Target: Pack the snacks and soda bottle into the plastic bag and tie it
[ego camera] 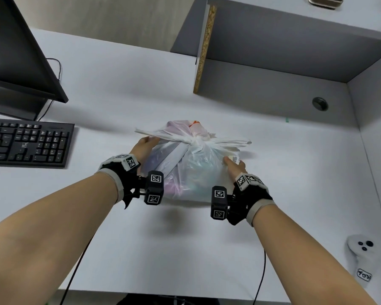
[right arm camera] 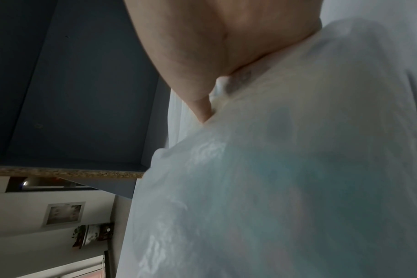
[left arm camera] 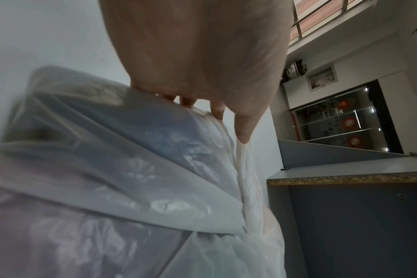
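Note:
A translucent white plastic bag (ego camera: 191, 172) sits on the white desk (ego camera: 119, 95), knotted at the top (ego camera: 194, 140), with two handle tails sticking out to the sides. Pale purple, blue and orange packs show faintly through it; the soda bottle cannot be made out. My left hand (ego camera: 146, 143) is at the bag's upper left. In the left wrist view the left hand (left arm camera: 226, 124) pinches the twisted left tail (left arm camera: 243, 169) between thumb and fingers. My right hand (ego camera: 234, 165) holds the bag's right side, its thumb (right arm camera: 202, 109) dug into the plastic (right arm camera: 274, 169); its fingers are hidden.
A black keyboard (ego camera: 26, 144) and a monitor (ego camera: 20, 58) stand at the left. A grey shelf unit (ego camera: 273, 51) overhangs the back right, above a cable grommet (ego camera: 320, 103). A white controller (ego camera: 361, 260) lies at the front right.

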### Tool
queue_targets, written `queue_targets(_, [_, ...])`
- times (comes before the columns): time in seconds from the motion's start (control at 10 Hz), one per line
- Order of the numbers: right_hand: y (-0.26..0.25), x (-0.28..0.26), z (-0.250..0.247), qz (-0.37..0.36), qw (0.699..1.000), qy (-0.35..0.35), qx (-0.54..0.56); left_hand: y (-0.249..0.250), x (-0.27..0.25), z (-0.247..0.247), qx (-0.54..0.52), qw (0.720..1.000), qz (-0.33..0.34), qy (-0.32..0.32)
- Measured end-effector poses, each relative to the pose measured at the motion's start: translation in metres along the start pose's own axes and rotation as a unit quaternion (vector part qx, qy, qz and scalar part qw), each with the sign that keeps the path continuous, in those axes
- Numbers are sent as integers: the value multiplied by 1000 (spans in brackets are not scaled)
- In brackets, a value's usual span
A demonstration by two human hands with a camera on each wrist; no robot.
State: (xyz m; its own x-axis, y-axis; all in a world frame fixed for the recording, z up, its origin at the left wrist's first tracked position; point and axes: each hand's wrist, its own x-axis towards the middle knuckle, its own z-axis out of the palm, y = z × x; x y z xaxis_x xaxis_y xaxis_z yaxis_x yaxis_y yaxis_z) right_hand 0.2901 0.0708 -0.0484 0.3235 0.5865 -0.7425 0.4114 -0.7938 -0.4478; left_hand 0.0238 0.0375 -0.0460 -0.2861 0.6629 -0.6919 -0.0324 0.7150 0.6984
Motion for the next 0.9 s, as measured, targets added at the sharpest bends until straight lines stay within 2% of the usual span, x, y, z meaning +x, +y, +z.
queue_targets(0.1, [-1,-3,0,-2,1000,-3,-13,16,-29,5,-4,1000,14,6])
queue_targets(0.2, [0,-1,0,-16,1000,1,-7,13,-28,5,12,999,31,18])
queue_targets(0.4, [4,-11,-7,-14,1000,-4,-12,4,-32,-5,29,999,12,22])
queue_targets(0.6, [8,-19,-13,-40,999,-4,-18,-2,-37,-8,37,998,26,42])
queue_targets(0.8, [6,-45,-23,-86,996,16,3,3,-56,-2,118,982,117,86])
queue_targets(0.9, [-4,-64,-28,-126,990,40,49,21,-70,7,105,975,179,79])
